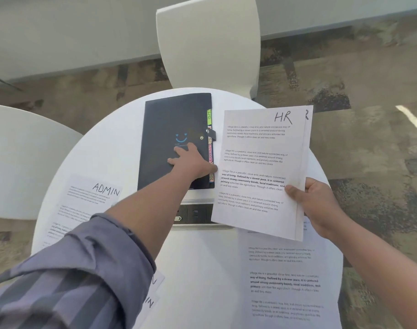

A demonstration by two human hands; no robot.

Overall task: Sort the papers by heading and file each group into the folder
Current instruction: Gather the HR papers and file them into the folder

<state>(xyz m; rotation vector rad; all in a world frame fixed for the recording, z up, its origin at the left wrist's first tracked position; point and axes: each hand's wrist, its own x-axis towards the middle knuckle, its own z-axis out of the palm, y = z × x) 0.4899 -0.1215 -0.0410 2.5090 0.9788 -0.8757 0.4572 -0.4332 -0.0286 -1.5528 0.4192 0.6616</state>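
Head cam: the dark folder with colored side tabs lies closed at the far side of the round white table. Left hand rests on its cover, grip spread flat. Right hand pinches the HR papers just beside it. ADMIN sheet lies left, under the sleeve; white chair behind.

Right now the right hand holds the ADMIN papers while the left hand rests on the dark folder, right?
Not quite. In the head view the papers in the right hand are headed HR, not ADMIN. The left hand does rest on the dark folder.
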